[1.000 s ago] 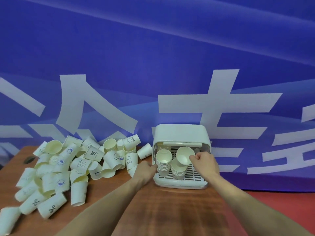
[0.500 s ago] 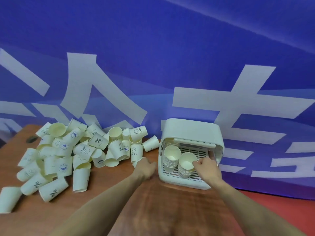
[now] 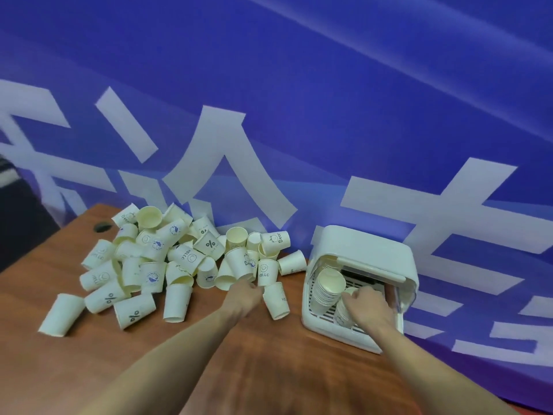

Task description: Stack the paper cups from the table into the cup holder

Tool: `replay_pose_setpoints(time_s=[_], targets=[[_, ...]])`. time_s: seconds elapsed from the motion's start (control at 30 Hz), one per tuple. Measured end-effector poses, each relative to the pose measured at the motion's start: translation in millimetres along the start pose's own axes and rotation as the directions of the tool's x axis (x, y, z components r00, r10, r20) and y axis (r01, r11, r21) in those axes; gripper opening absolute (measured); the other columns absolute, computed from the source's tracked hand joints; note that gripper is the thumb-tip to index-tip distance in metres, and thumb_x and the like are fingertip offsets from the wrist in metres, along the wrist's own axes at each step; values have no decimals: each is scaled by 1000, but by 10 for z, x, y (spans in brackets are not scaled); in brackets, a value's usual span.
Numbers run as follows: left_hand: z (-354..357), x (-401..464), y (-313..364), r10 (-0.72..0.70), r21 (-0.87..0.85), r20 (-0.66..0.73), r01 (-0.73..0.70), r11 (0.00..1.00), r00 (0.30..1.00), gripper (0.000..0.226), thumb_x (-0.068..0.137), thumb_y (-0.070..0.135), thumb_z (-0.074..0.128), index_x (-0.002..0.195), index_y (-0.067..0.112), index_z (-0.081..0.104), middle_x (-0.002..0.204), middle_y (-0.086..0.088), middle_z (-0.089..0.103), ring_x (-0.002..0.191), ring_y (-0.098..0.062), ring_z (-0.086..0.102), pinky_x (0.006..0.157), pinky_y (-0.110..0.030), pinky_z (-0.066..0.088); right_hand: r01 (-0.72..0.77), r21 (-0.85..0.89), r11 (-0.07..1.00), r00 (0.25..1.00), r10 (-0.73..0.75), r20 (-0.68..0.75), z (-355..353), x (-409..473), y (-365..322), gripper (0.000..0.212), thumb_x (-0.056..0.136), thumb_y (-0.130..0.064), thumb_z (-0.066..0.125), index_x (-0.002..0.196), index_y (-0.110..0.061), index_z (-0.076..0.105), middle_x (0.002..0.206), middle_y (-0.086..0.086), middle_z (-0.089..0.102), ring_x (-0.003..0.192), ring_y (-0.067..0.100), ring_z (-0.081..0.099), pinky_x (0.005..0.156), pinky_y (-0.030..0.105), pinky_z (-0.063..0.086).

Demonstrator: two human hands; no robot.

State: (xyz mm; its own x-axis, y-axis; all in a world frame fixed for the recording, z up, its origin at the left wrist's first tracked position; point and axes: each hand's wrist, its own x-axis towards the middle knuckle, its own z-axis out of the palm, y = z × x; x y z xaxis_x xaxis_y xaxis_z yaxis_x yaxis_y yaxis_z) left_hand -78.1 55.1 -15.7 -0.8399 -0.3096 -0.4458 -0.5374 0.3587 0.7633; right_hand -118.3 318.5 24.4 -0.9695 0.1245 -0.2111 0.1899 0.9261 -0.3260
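Paper cups [image 3: 167,265] heaped far left on table [image 3: 209,369], left hand [image 3: 244,296] gripping one cup [image 3: 276,299], right hand [image 3: 369,305] curled over stack [image 3: 344,313] inside cup holder [image 3: 365,250]

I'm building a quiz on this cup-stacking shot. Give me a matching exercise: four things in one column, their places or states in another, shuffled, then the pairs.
Things:
1. left hand
2. right hand
3. cup holder
4. loose paper cups

Places or states:
A. white box at the table's right edge
B. heaped on the table's left part
C. inside the holder, on a cup stack
D. beside a lying cup, at the heap's edge

Pairs: 1-D, 2-C, 3-A, 4-B
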Motion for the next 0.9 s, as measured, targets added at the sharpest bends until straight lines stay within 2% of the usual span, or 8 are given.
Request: replay_pose_setpoints(time_s=[0.13,0.27,0.37,0.57,0.67,0.73,0.83,0.9], targets=[[-348,-71,-117,-2,-46,-44,0,999,999,16,85,21,50,71,14,54,56,-3,46,45,-15,39,45,-21,34,158,9,987,987,-159,27,78,-142,-587,36,82,-37,51,53,-18,43,60,-1,51,60,25,50,52,28,35],[-681,-106,-326,-42,-70,-101,35,997,994,17,86,22,49,71,13,53,60,-5,50,54,-19,45,51,-26,39,292,-9,956,954,-291,68,277,-277,-1101,34,80,-34,52,52,-19,41,56,-4,46,59,20,47,50,28,32],[-944,-101,-572,-114,-103,-137,100,990,984,24,87,26,49,71,11,61,58,-2,56,49,-17,48,47,-23,41,355,-41,934,930,-348,117,481,-301,-1390,35,82,-39,52,54,-20,43,61,-4,50,63,20,50,54,29,36],[-1456,39,-1021,-214,-84,-213,200,976,953,31,87,25,52,83,-1,70,56,-2,58,52,-18,53,57,-26,47,379,-57,924,910,-360,205,792,-257,-1760,33,80,-39,50,54,-19,42,57,-3,52,59,20,52,50,28,33],[-1648,196,-1147,-240,-64,-192,232,971,952,25,85,18,53,83,-1,69,57,-4,56,48,-17,47,52,-23,39,377,-75,923,909,-354,220,899,-158,-1911,31,80,-39,49,56,-20,42,60,-4,52,59,19,51,48,27,30],[-1722,299,-1197,-241,14,-193,248,969,951,19,82,20,55,73,5,64,63,-5,58,53,-19,49,54,-25,41,383,-88,920,906,-355,230,940,-88,-1996,30,80,-40,47,57,-22,40,61,-5,48,60,19,48,49,28,30],[-1782,548,-1234,-285,95,-151,301,949,947,21,80,24,54,63,13,50,66,-2,59,60,-18,53,55,-25,40,361,-95,928,911,-329,249,1009,103,-2137,29,81,-38,48,58,-21,44,64,-3,52,63,19,51,52,29,36],[-1824,688,-1198,-303,100,-134,317,943,944,19,80,25,52,71,10,58,69,-2,63,61,-18,58,55,-25,45,328,-75,942,919,-299,258,1066,233,-2228,28,79,-37,50,57,-20,48,63,-1,57,64,20,57,55,30,43]])
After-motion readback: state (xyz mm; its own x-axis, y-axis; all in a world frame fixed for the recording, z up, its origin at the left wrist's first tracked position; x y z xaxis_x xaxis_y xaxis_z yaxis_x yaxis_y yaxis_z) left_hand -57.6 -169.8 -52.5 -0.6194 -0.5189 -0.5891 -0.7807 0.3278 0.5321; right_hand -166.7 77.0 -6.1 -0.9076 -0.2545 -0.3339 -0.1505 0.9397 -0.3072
